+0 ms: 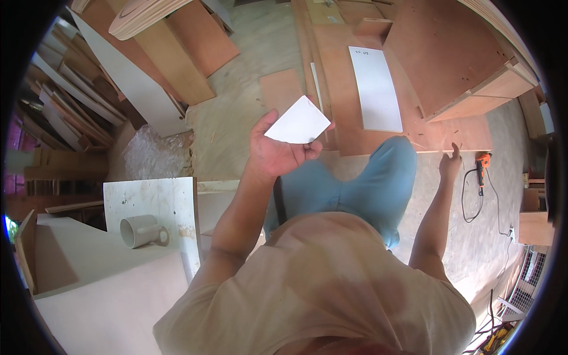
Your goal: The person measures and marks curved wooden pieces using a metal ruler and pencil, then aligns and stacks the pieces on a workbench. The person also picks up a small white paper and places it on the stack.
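Note:
My left hand (pixel 284 157) grips a small white four-sided panel piece (pixel 299 121), with the thumb along its left side and the other fingers under its right part. Out to the right, my right hand (pixel 451 163) hovers by the front edge of a plywood sheet (pixel 438 139), fingers apart and apparently holding nothing. Several small dark bits, perhaps screws, lie on that sheet near it. An orange-and-black power tool (pixel 483 165) with a cord lies on the floor just right of this hand. A long white panel (pixel 377 89) with handwritten marks rests flat on the plywood.
A wooden box-like cabinet (pixel 455 53) stands at the far right. At my left, a mug (pixel 141 231) sits on a pale cabinet (pixel 112 278). Crumpled clear plastic (pixel 155 152) and leaning boards (pixel 127 77) are farther left. A cord (pixel 500 207) crosses the floor.

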The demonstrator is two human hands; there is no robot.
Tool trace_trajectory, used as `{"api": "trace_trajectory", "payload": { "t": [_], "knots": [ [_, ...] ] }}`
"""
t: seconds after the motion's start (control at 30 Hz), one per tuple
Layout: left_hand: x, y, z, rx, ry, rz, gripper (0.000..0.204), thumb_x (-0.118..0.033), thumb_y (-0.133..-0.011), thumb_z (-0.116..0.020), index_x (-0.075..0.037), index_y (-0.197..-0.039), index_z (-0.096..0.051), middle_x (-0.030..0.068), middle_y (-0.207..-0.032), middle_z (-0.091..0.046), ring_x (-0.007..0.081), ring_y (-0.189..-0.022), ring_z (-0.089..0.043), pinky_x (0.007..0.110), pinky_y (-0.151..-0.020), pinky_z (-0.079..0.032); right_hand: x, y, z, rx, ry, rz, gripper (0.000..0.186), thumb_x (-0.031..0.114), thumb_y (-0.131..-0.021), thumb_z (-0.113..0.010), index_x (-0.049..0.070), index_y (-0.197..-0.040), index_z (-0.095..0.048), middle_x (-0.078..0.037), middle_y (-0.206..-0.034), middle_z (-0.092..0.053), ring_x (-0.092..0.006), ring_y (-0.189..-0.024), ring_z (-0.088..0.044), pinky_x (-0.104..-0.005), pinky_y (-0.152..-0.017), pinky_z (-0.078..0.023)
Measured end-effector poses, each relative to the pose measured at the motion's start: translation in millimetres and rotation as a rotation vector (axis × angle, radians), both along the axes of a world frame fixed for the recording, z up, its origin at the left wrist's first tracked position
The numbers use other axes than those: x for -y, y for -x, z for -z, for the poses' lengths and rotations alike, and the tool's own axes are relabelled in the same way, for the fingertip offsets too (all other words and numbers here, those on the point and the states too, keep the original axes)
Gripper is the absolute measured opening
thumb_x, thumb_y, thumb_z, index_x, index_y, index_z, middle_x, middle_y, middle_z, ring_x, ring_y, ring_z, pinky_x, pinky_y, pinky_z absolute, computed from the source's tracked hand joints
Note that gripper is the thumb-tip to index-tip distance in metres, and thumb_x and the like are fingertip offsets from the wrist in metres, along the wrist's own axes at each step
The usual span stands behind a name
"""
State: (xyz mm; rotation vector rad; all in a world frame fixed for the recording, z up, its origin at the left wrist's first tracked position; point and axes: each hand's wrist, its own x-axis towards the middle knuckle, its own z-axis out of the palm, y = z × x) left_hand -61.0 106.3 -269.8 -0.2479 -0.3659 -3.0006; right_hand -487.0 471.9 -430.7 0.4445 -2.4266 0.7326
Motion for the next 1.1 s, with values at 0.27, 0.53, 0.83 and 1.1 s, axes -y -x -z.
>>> {"api": "trace_trajectory", "payload": {
  "t": [0.27, 0.53, 0.83, 1.1],
  "knots": [
    [-1, 2, -11, 0.319, 0.143, -0.181, 0.072, -0.05, -0.087, -0.053, -0.012, -0.147, -0.043, 0.0168, -0.131, -0.058, 0.03, -0.083, -0.062, 0.039, -0.078, -0.044, -41, -37, 47, 0.685, -0.226, 0.068, 0.045, 0.034, -0.095, -0.046, -0.002, -0.098, -0.073, -0.023, -0.094, -0.071, -0.0406, -0.092, -0.067, -0.0477, -0.082, -0.05],
    [8, 8, -19, 0.536, 0.779, -0.526, 0.078, -0.019, -0.078, -0.061, -0.006, -0.15, -0.033, 0.0125, -0.133, -0.053, 0.0279, -0.102, -0.058, 0.034, -0.082, -0.046, -80, -26, 94, 0.692, -0.125, -0.037, 0.026, 0.022, -0.086, -0.058, 0.002, -0.093, -0.074, -0.023, -0.096, -0.071, -0.0347, -0.11, -0.065, -0.0439, -0.089, -0.051],
    [-15, 13, -19, 0.683, 1.883, -1.103, 0.1, 0.003, -0.068, -0.063, 0.005, -0.153, -0.01, 0.0308, -0.149, -0.029, 0.0422, -0.141, -0.032, 0.044, -0.115, -0.029, -58, -48, 52, 0.557, -0.244, 0.053, 0.027, 0.012, -0.078, -0.06, 0.005, -0.103, -0.068, -0.022, -0.099, -0.069, -0.0386, -0.095, -0.067, -0.0479, -0.086, -0.052],
    [-11, 4, -11, 0.457, 1.908, -1.335, 0.107, -0.003, -0.064, -0.069, 0.006, -0.15, -0.005, 0.0328, -0.145, -0.035, 0.0488, -0.129, -0.039, 0.049, -0.109, -0.032, 11, -64, -5, 0.357, 0.062, -0.16, 0.03, 0.009, -0.085, -0.057, 0.003, -0.112, -0.069, -0.02, -0.103, -0.07, -0.0326, -0.099, -0.067, -0.0409, -0.088, -0.051]
  ]
}}
